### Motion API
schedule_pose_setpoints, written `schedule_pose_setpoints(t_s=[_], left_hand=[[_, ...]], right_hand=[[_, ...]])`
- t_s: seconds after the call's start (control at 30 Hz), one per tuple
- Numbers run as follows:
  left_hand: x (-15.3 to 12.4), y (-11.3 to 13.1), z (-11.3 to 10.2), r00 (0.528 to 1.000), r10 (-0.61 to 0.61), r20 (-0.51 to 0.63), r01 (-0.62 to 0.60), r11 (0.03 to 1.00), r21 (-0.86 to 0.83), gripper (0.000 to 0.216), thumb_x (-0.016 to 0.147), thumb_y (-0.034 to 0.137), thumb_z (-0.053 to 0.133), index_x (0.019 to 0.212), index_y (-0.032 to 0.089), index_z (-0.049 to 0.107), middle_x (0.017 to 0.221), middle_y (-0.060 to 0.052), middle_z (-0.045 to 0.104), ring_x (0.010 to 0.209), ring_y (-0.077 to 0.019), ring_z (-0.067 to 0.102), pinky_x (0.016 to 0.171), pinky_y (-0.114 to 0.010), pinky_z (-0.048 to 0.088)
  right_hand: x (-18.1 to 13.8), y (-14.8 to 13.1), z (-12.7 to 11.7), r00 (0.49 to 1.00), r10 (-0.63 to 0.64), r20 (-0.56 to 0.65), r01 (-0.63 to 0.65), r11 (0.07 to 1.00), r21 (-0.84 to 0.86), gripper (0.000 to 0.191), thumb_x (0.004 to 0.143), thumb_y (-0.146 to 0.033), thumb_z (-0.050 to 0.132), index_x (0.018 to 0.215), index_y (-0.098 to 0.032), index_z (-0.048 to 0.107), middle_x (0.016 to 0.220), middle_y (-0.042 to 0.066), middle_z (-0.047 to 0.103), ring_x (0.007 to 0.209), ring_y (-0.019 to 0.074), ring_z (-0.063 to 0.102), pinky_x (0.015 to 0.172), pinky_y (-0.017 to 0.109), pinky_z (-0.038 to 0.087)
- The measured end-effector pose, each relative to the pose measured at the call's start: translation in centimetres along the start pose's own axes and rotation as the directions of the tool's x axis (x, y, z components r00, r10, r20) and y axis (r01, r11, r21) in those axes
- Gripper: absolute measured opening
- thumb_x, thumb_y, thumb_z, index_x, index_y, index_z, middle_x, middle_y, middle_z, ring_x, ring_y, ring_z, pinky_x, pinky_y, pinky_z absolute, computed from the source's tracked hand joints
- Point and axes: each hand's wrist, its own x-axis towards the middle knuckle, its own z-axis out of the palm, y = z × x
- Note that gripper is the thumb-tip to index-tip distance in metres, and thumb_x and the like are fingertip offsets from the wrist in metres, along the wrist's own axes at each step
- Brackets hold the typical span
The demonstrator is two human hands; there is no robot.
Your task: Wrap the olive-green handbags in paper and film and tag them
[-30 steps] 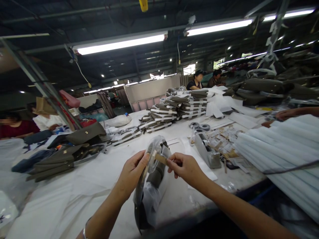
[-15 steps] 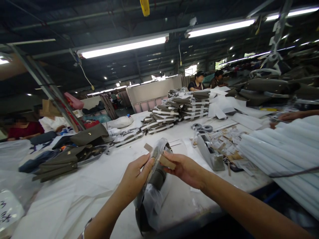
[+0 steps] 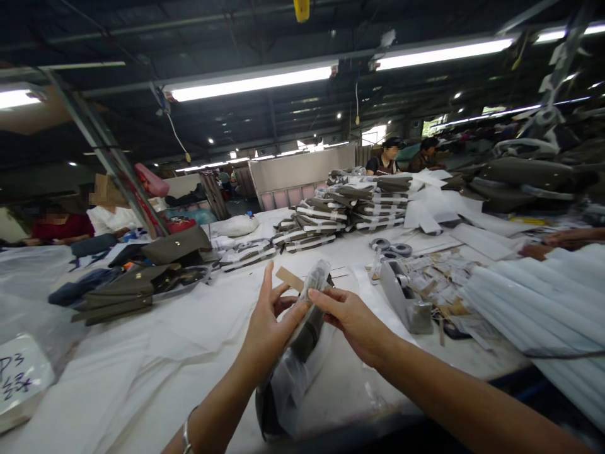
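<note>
My left hand (image 3: 270, 328) and my right hand (image 3: 348, 320) meet at the middle of the white table (image 3: 155, 372). Together they pinch a brown tape strip (image 3: 289, 278) against the clear plastic wrap (image 3: 316, 276) at the top of an olive bag strap (image 3: 302, 343). The left index finger points upward while thumb and other fingers press the wrap. The wrapped strap hangs down toward the table's near edge, ending in a dark olive piece (image 3: 265, 410).
A grey tape dispenser (image 3: 401, 301) stands right of my hands, with tape rolls (image 3: 391, 247) and paper scraps behind it. White foam rolls (image 3: 543, 309) lie at right. Olive bags (image 3: 137, 287) lie at left, stacked wrapped pieces (image 3: 345, 208) farther back. Other people work at the table's far sides.
The brown tape strip went from stretched between my hands to lying across the wrapped strap's top. My left fingers opened partly, index finger raised. The view shifted slightly left.
</note>
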Motion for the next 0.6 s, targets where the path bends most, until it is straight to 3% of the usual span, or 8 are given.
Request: schedule_pose_setpoints(t_s=[0.07,0.13,0.2,0.27,0.43,0.6], left_hand=[[0.2,0.1,0.3,0.998,-0.065,0.013,0.066,0.984,-0.164,0.106,0.080,0.039,0.076,0.155,0.034,0.000,0.127,-0.010,0.061,0.100,-0.0195,0.066,0.087,-0.034,0.053],[0.3,0.3,0.4,0.996,-0.058,0.060,0.069,0.979,-0.194,0.090,0.080,0.040,0.076,0.152,0.027,0.024,0.114,-0.009,0.066,0.100,-0.0207,0.065,0.086,-0.032,0.053],[0.3,0.4,0.3,0.994,-0.019,0.106,0.033,0.990,-0.134,0.060,0.081,0.042,0.073,0.134,0.020,0.054,0.104,-0.007,0.070,0.098,-0.0221,0.065,0.085,-0.031,0.052],[0.2,0.5,0.1,0.993,-0.003,0.120,0.009,0.999,-0.047,0.040,0.083,0.042,0.071,0.114,0.018,0.068,0.098,-0.006,0.071,0.094,-0.0220,0.065,0.083,-0.029,0.051],[0.0,0.4,-0.3,0.995,0.016,0.101,-0.018,1.000,0.024,0.032,0.084,0.041,0.069,0.108,0.020,0.070,0.097,-0.004,0.072,0.091,-0.0211,0.066,0.079,-0.027,0.050],[-0.1,0.4,-0.3,0.995,0.056,0.079,-0.065,0.991,0.119,0.028,0.086,0.038,0.066,0.106,0.020,0.071,0.099,-0.005,0.072,0.092,-0.0207,0.064,0.084,-0.029,0.050]], right_hand=[[0.2,-0.1,-0.2,1.000,0.012,-0.006,-0.012,1.000,-0.028,0.046,0.074,-0.056,0.078,0.100,-0.017,0.076,0.102,0.006,0.072,0.095,0.0199,0.058,0.082,0.030,0.040],[0.3,-0.2,-0.4,1.000,0.027,0.016,-0.026,0.999,-0.038,0.047,0.075,-0.056,0.078,0.101,-0.017,0.075,0.103,0.006,0.072,0.096,0.0198,0.059,0.082,0.030,0.042],[0.3,-0.3,-0.8,0.997,0.047,0.068,-0.047,0.999,-0.007,0.046,0.075,-0.055,0.079,0.100,-0.016,0.075,0.103,0.007,0.072,0.096,0.0196,0.061,0.083,0.029,0.045],[0.1,-0.3,-1.2,0.991,0.063,0.114,-0.073,0.994,0.087,0.043,0.076,-0.052,0.079,0.097,-0.015,0.075,0.102,0.008,0.072,0.095,0.0191,0.063,0.085,0.029,0.049],[-0.4,0.7,-2.2,0.986,0.132,0.101,-0.162,0.890,0.426,0.027,0.081,-0.037,0.076,0.097,-0.015,0.076,0.107,0.008,0.072,0.093,0.0188,0.068,0.091,0.032,0.054],[-0.9,1.7,-1.2,0.994,0.005,0.112,-0.049,0.917,0.396,0.035,0.076,-0.025,0.080,0.109,-0.014,0.073,0.114,0.009,0.069,0.104,0.0199,0.065,0.103,0.033,0.048]])
